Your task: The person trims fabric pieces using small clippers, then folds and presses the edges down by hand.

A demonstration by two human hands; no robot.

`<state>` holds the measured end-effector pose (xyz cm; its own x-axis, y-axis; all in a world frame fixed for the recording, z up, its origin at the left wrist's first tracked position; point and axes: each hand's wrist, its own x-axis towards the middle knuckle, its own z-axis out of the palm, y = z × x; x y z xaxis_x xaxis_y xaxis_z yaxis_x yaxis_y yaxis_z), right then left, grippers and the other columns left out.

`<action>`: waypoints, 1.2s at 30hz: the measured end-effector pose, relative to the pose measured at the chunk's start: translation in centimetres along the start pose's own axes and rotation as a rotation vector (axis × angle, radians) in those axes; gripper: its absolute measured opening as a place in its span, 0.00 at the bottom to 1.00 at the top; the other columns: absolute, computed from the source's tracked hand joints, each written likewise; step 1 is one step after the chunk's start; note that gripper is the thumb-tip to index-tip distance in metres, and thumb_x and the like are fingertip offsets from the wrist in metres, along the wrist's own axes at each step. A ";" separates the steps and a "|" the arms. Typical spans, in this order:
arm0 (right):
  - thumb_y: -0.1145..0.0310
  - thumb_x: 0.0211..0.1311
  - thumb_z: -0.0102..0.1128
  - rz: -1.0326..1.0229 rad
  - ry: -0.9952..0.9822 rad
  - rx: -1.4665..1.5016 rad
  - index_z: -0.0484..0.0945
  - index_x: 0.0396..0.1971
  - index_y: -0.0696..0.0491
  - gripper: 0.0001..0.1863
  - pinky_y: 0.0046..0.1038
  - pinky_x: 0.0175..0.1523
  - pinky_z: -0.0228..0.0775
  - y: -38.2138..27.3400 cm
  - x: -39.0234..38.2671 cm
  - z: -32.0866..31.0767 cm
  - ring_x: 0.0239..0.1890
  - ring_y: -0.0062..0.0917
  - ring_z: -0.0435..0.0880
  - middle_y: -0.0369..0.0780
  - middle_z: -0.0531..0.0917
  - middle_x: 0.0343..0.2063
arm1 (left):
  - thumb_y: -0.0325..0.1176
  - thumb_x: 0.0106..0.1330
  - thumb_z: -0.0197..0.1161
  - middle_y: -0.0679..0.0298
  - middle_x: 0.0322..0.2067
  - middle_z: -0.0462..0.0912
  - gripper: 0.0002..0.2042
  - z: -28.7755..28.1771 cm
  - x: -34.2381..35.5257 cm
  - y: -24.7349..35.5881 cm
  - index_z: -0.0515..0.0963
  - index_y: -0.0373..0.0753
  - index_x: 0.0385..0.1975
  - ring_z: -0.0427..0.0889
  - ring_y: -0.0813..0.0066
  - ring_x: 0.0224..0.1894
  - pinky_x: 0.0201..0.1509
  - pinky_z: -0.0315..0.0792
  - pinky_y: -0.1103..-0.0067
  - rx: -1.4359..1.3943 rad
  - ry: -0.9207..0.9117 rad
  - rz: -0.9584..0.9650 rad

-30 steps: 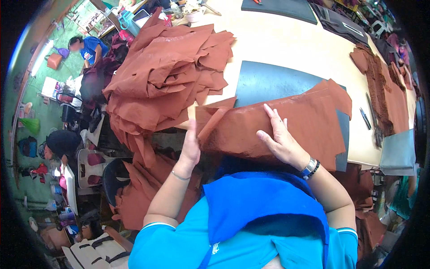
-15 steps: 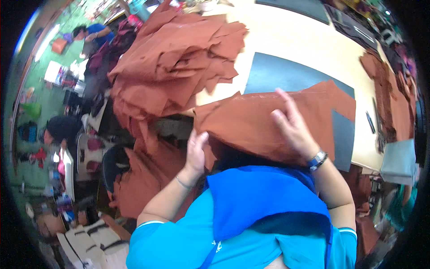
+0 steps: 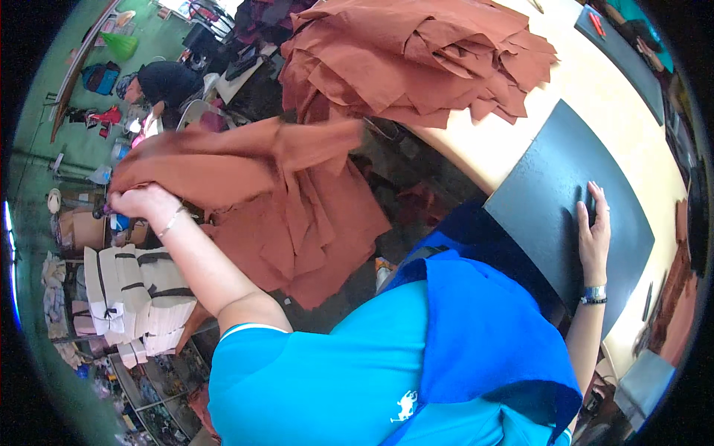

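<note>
Head view: a cream, smooth tabletop [image 3: 580, 78] carries a heap of reddish-brown, leather-like sheets [image 3: 401, 59] and a dark blue-grey rectangular mat [image 3: 547, 186], over which the right hand [image 3: 593, 234] lies, fingers parted. Left hand [image 3: 145, 201] pinches the near edge of a limp reddish-brown sheet [image 3: 216, 163], held off the table's left side above a lower pile of like sheets [image 3: 338, 249]. Beyond: green floor [image 3: 152, 56], a dark-clad person bent over [image 3: 175, 83], cream bundles with black strips [image 3: 149, 282].
</note>
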<state>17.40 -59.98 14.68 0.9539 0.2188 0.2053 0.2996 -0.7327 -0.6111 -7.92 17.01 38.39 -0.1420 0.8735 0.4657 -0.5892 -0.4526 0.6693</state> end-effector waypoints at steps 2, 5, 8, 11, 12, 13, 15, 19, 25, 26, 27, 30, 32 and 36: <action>0.61 0.78 0.58 -0.017 0.001 -0.060 0.72 0.70 0.51 0.25 0.41 0.81 0.52 1.0 -0.2 -0.1 0.79 0.40 0.62 0.46 0.73 0.71 | 0.39 0.69 0.48 0.46 0.53 0.84 0.20 0.7 -1.1 1.6 0.78 0.27 0.48 0.85 0.54 0.53 0.61 0.79 0.60 0.046 0.141 0.233; 0.61 0.78 0.58 -0.027 -0.002 -0.110 0.73 0.70 0.51 0.24 0.40 0.81 0.52 1.1 -0.3 0.0 0.79 0.39 0.62 0.45 0.72 0.72 | 0.39 0.74 0.51 0.47 0.51 0.81 0.20 1.4 -1.1 5.1 0.71 0.26 0.52 0.83 0.55 0.51 0.56 0.78 0.59 1.067 -0.077 0.849; 0.62 0.78 0.58 -0.021 -0.006 -0.144 0.73 0.69 0.52 0.24 0.39 0.81 0.52 1.7 -0.5 -0.3 0.79 0.37 0.63 0.45 0.72 0.72 | 0.42 0.75 0.51 0.41 0.47 0.84 0.19 5.6 -6.8 1.7 0.75 0.30 0.52 0.84 0.42 0.50 0.53 0.77 0.52 1.377 -0.222 0.826; 0.61 0.77 0.59 -0.023 0.003 -0.174 0.74 0.68 0.52 0.24 0.40 0.81 0.52 1.7 -0.4 -0.7 0.78 0.39 0.63 0.45 0.73 0.72 | 0.45 0.76 0.50 0.40 0.50 0.83 0.20 3.9 -10.0 -7.5 0.77 0.34 0.51 0.83 0.36 0.52 0.54 0.76 0.47 1.769 -0.646 0.573; 0.60 0.77 0.59 -0.025 0.007 -0.162 0.75 0.67 0.51 0.24 0.41 0.81 0.53 1.4 -0.5 -1.1 0.78 0.40 0.63 0.45 0.73 0.71 | 0.47 0.76 0.49 0.39 0.49 0.83 0.21 2.1 -11.4 -11.5 0.78 0.34 0.51 0.84 0.38 0.52 0.56 0.76 0.47 1.754 -0.773 0.471; 0.60 0.76 0.60 -0.032 0.010 -0.183 0.75 0.67 0.51 0.24 0.40 0.80 0.53 1.2 -0.3 -1.1 0.78 0.40 0.63 0.45 0.73 0.71 | 0.50 0.75 0.51 0.37 0.49 0.83 0.24 -0.2 -12.9 -16.0 0.79 0.34 0.52 0.84 0.41 0.53 0.58 0.76 0.50 1.811 -0.851 0.236; 0.60 0.76 0.61 -0.055 -0.002 -0.118 0.75 0.66 0.52 0.24 0.41 0.80 0.54 -0.6 0.5 0.2 0.78 0.40 0.63 0.45 0.73 0.71 | 0.43 0.80 0.47 0.37 0.61 0.75 0.22 -8.3 -13.6 -21.7 0.64 0.47 0.70 0.73 0.27 0.63 0.66 0.68 0.43 1.927 -1.409 0.275; 0.62 0.75 0.62 -0.031 0.022 -0.164 0.76 0.66 0.52 0.23 0.41 0.80 0.53 1.0 -0.3 -1.3 0.78 0.42 0.64 0.46 0.73 0.71 | 0.78 0.70 0.33 0.45 0.82 0.31 0.48 -14.8 -33.3 -28.7 0.39 0.54 0.83 0.29 0.40 0.83 0.78 0.34 0.35 1.818 -1.246 -0.660; 0.62 0.70 0.68 -0.063 0.046 -0.052 0.79 0.60 0.52 0.22 0.47 0.79 0.55 -1.6 0.2 -0.5 0.75 0.47 0.67 0.48 0.75 0.68 | 0.52 0.81 0.51 0.46 0.68 0.72 0.29 -12.4 -28.3 -26.3 0.70 0.33 0.68 0.67 0.49 0.73 0.73 0.61 0.50 1.313 -0.306 -0.024; 0.61 0.69 0.68 -0.057 0.057 -0.089 0.80 0.60 0.53 0.23 0.48 0.79 0.55 -1.2 -0.2 -0.7 0.74 0.47 0.68 0.48 0.75 0.68 | 0.51 0.82 0.50 0.46 0.68 0.73 0.28 -9.7 -28.6 -26.6 0.71 0.32 0.67 0.68 0.48 0.72 0.73 0.62 0.54 1.227 -0.271 0.032; 0.61 0.69 0.68 -0.051 0.066 -0.125 0.80 0.60 0.53 0.23 0.49 0.79 0.54 -0.9 -0.5 -1.0 0.74 0.48 0.68 0.49 0.75 0.68 | 0.49 0.82 0.48 0.45 0.67 0.73 0.27 -6.9 -28.6 -26.7 0.71 0.31 0.67 0.69 0.47 0.71 0.74 0.63 0.58 1.141 -0.233 0.084; 0.61 0.69 0.68 -0.043 0.075 -0.100 0.81 0.59 0.53 0.22 0.51 0.79 0.54 -1.2 -0.5 -1.0 0.74 0.49 0.68 0.49 0.76 0.67 | 0.45 0.83 0.48 0.45 0.65 0.76 0.24 4.0 -26.6 -25.7 0.73 0.30 0.64 0.72 0.48 0.68 0.74 0.62 0.58 0.767 -0.401 0.286; 0.60 0.69 0.67 0.000 0.065 -0.116 0.81 0.58 0.52 0.21 0.52 0.79 0.53 -1.2 -0.7 -1.2 0.74 0.48 0.68 0.48 0.76 0.67 | 0.44 0.83 0.48 0.46 0.65 0.75 0.23 12.7 -28.1 -23.3 0.74 0.31 0.64 0.71 0.50 0.69 0.75 0.61 0.59 0.606 -0.667 0.329; 0.60 0.68 0.67 -0.019 0.071 -0.086 0.82 0.58 0.51 0.21 0.54 0.79 0.53 -1.4 -0.3 -1.2 0.75 0.47 0.68 0.47 0.77 0.67 | 0.55 0.78 0.53 0.50 0.69 0.74 0.26 24.9 -33.1 -19.9 0.80 0.40 0.62 0.67 0.50 0.74 0.78 0.51 0.45 0.915 -1.073 0.570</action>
<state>16.68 -59.78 16.35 0.9436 0.1890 0.2720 0.3121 -0.7820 -0.5395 28.32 -7.37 24.13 0.6921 0.1918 0.6959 0.0801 -0.9785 0.1901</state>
